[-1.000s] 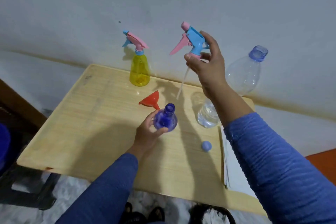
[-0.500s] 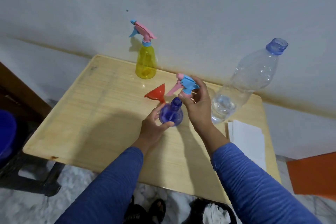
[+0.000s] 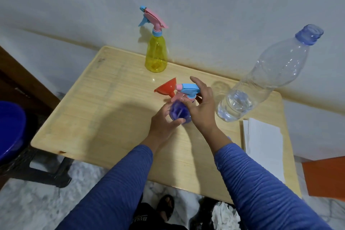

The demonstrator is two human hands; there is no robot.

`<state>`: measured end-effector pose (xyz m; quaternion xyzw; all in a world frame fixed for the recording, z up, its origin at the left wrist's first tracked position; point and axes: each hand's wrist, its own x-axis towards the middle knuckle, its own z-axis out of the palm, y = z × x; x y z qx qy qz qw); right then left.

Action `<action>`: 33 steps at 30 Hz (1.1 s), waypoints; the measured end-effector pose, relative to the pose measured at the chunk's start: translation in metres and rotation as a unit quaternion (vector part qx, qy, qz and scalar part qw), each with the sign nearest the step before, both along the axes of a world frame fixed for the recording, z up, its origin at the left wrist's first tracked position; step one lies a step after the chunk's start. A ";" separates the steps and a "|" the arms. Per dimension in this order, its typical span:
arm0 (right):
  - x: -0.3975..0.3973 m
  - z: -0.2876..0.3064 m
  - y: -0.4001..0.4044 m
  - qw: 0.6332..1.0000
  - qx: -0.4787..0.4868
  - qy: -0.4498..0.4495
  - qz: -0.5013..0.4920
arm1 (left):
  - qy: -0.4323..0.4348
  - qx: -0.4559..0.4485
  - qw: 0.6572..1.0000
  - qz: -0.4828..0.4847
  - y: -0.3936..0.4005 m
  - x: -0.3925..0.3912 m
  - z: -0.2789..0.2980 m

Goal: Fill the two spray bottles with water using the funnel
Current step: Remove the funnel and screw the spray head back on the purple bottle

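A blue spray bottle (image 3: 178,113) stands in the middle of the wooden table (image 3: 104,110). My left hand (image 3: 164,121) grips its body from the near left. My right hand (image 3: 201,107) holds the blue-and-pink spray head (image 3: 188,90) at the bottle's neck, its tube down inside the bottle. A red funnel (image 3: 167,88) lies on its side just behind the bottle. The yellow spray bottle (image 3: 155,56), with its pink-and-blue head on, stands at the table's back edge. A clear water bottle (image 3: 261,80), uncapped and about a quarter full, stands to the right.
White paper (image 3: 265,147) lies on the table's right side. A wall runs close behind the table. A blue basin (image 3: 9,129) sits at the far left, an orange object (image 3: 324,177) at the right, and my sandalled feet are below the table's near edge.
My right hand brought the spray head down from up high onto the blue bottle's neck, pushing its tube inside. My left hand stayed on the bottle. The camera view shifted.
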<state>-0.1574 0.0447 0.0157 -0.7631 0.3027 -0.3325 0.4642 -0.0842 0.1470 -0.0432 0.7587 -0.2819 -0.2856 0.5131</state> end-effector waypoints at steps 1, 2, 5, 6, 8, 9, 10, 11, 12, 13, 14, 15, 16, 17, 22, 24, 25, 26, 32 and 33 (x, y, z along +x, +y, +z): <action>-0.001 -0.002 0.000 1.000 -0.001 0.003 0.001 | -0.005 -0.002 1.000 -0.005 0.000 0.000 0.000; -0.002 -0.002 -0.001 1.000 -0.004 0.005 0.006 | -0.011 -0.004 1.000 -0.010 0.001 0.001 -0.001; -0.010 0.000 -0.009 0.999 -0.010 0.014 0.046 | -0.013 -0.002 1.000 -0.022 0.001 0.002 -0.002; -0.012 0.002 -0.012 0.998 -0.007 0.021 0.066 | -0.009 -0.003 1.000 -0.020 0.000 0.002 -0.002; -0.016 0.006 -0.018 0.994 0.016 0.022 0.110 | -0.004 -0.002 1.000 -0.013 0.000 0.001 -0.003; -0.017 0.007 -0.019 0.992 0.029 0.017 0.126 | -0.003 0.001 1.000 -0.008 -0.001 0.001 -0.004; -0.017 0.008 -0.019 0.990 0.035 0.009 0.133 | -0.003 0.003 1.000 -0.006 -0.001 0.001 -0.004; -0.016 0.007 -0.017 0.992 0.029 0.005 0.126 | -0.001 0.004 1.000 -0.005 -0.001 0.001 -0.004; -0.013 0.006 -0.016 0.994 0.012 0.008 0.112 | 0.004 0.003 1.000 -0.005 -0.001 0.001 -0.003; -0.009 0.004 -0.015 0.995 -0.015 0.020 0.093 | 0.009 0.002 1.000 -0.004 -0.001 0.001 -0.002; -0.006 0.002 -0.015 0.995 -0.043 0.036 0.078 | 0.011 0.001 1.000 -0.006 -0.001 0.001 -0.002; -0.004 0.001 -0.015 0.994 -0.064 0.044 0.071 | 0.010 0.002 1.000 -0.007 -0.001 0.001 -0.001; -0.004 0.000 -0.017 0.993 -0.077 0.047 0.074 | 0.008 0.002 1.000 -0.008 -0.001 0.001 0.000; -0.006 -0.001 -0.019 0.992 -0.085 0.047 0.084 | 0.006 0.004 1.000 -0.007 0.000 0.001 0.000; -0.020 0.000 -0.031 0.972 -0.170 0.070 0.149 | 0.008 0.004 1.000 -0.005 -0.001 0.001 -0.001; -0.020 0.004 -0.033 0.966 -0.174 0.092 0.166 | 0.007 0.004 1.000 -0.004 -0.001 0.000 0.000; -0.020 0.005 -0.034 0.966 -0.169 0.099 0.170 | 0.002 0.006 1.000 -0.004 -0.001 0.000 0.000; -0.019 0.006 -0.034 0.967 -0.161 0.102 0.169 | -0.005 0.008 1.000 -0.004 -0.002 0.000 0.000; -0.010 0.003 -0.027 0.974 -0.174 0.091 0.109 | -0.011 0.032 0.999 0.006 -0.003 0.002 -0.001; -0.009 0.003 -0.026 0.974 -0.173 0.098 0.109 | -0.012 0.034 0.999 0.004 -0.003 0.001 -0.001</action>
